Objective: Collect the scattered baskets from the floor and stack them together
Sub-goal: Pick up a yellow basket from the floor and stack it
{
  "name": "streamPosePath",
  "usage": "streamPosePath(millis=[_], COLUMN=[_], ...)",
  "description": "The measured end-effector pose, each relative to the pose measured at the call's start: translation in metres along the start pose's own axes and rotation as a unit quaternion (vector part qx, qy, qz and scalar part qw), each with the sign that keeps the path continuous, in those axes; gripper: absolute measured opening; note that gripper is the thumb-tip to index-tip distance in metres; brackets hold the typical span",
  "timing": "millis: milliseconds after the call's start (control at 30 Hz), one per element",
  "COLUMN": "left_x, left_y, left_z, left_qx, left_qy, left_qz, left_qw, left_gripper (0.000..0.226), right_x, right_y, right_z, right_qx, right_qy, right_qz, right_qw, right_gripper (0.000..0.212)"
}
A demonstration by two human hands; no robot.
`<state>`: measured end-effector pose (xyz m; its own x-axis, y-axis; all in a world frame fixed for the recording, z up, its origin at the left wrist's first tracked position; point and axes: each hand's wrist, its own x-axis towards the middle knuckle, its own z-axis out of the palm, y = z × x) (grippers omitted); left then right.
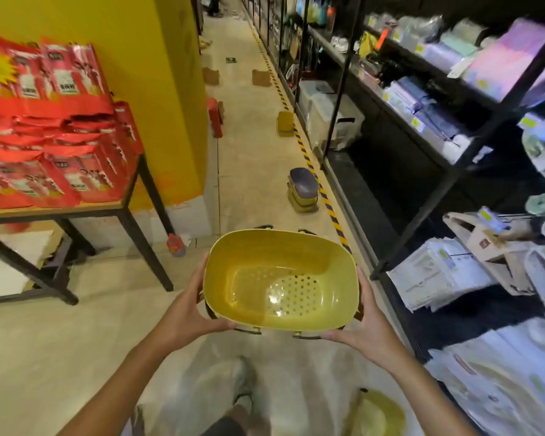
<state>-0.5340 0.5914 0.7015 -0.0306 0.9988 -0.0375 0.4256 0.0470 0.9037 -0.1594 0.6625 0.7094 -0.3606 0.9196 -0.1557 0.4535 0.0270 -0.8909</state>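
1. Yellow plastic forms the held basket (280, 278); it sits upright between both hands above the aisle floor (107, 325), its opening toward the head camera and its perforated bottom visible; its dark handles hang folded down outside the rim.
2. Left hand (189, 309) grips the left wall of the held basket; its fingers curl under the near edge and the thumb lies along the side.
3. Right hand (362, 322) grips the right wall in the same manner; fingers curled beneath, thumb against the rim.
4. Head view, aisle ahead: a small stack of baskets (302, 191) rests on the floor beside the striped floor tape (324, 196), a purple one on top; farther on lie a single yellow basket (285, 122), a red basket (216, 116) and two brown baskets (261, 77); another yellow basket (378, 410) lies at the lower edge near the person's feet.
5. Step in hand, as judged: carrying one collected basket toward the stack.
6. Next move calls for aligning the held basket over the stack and lowering it level so it nests; the hanging handles could catch on the rim below.
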Motion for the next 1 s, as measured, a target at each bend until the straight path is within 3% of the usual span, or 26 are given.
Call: streamPosePath(millis=[200,433,1000], left_x=[0.099,0.241,0.623], left_y=[-0.038,-0.040,-0.050], left_z=[-0.054,-0.127,-0.191], left_qx=[-0.043,-0.027,0.026], left_qy=[0.017,0.009,-0.001], left_qz=[-0.044,-0.023,-0.034], left_qw=[0.998,0.999,0.999], left_gripper=[0.141,0.138,0.145], right_x=[0.140,0.292,0.663], right_y=[-0.032,-0.071,-0.080], right_z=[0.012,0.012,-0.061], right_qx=[-0.026,-0.023,0.049], right_qy=[-0.043,-0.027,-0.033], right_qz=[-0.002,-0.017,-0.024], right_qw=[0.999,0.999,0.998], right_gripper=[0.148,0.141,0.140])
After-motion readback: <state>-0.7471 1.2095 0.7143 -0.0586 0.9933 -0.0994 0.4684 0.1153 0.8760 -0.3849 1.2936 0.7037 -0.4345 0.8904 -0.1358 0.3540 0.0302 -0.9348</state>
